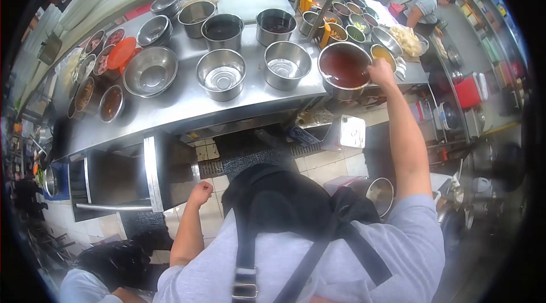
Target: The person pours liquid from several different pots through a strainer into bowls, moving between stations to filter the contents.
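At the right part of the steel counter, my right hand [382, 72] is closed on the rim of a large metal pot [345, 94] filled with reddish-brown liquid [344, 67]. The pot stands upright near the counter's front edge. Beside that hand is a small bowl of yellow liquid [382, 53]. My left hand [201, 194] hangs low, away from the counter, its fingers curled into a loose fist with nothing visible in it. Two metal pots, one [221, 94] at the middle and one [287, 82] closer to the full pot, show bare bottoms.
Behind them stand two pots of dark liquid [223, 31] and a white cutting board [250, 3]. Steel bowls [150, 90] and several food containers [111, 104] line the left side. Below the counter a drawer [151, 161] juts out. Another person [424, 10] works at the far right.
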Demonstrator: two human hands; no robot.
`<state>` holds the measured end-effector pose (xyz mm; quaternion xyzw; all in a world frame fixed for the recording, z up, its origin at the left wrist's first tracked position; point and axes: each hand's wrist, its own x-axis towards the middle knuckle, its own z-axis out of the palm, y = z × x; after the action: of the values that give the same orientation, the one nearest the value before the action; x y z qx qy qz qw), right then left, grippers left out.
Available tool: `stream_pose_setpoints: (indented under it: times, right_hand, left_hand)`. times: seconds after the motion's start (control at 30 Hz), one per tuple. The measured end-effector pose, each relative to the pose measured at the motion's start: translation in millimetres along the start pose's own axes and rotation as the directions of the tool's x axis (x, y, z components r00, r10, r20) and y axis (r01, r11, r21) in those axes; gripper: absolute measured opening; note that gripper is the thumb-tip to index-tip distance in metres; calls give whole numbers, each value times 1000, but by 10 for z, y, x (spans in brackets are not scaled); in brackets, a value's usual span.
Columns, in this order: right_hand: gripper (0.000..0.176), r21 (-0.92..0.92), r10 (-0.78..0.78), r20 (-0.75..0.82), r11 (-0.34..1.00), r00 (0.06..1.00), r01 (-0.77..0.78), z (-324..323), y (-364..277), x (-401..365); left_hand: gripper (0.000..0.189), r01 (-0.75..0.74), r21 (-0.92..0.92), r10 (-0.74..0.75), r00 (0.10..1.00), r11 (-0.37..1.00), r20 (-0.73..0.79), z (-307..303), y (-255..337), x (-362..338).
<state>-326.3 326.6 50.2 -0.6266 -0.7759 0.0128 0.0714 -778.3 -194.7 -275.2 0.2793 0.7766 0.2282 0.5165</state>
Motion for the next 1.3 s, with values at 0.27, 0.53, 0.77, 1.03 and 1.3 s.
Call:
stream_pose_setpoints:
  times: [0.27,0.53,0.77,1.03,1.3]
  right_hand:
    - [34,-118,59,85,992,995,-49,35,-516,663]
    - [29,-208,86,59,975,995,-72,37,-847,783]
    - [27,-247,78,62,967,995,-60,-3,-962,750]
    - [27,-308,57,45,951,997,-41,54,-1071,707]
    - [26,-330,88,109,943,990,-47,20,-1143,739]
  left_hand:
    - [14,192,-278,-201,979,941,-5,142,-541,4]
    - [6,361,-300,-371,928,883,25,-495,-948,264]
    - [9,42,-8,-41,998,999,46,-937,-1165,759]
    - [13,260,-299,-246,966,918,84,-1140,-556,1068]
    - [15,263,-281,-234,963,923,133,-1179,-980,1366]
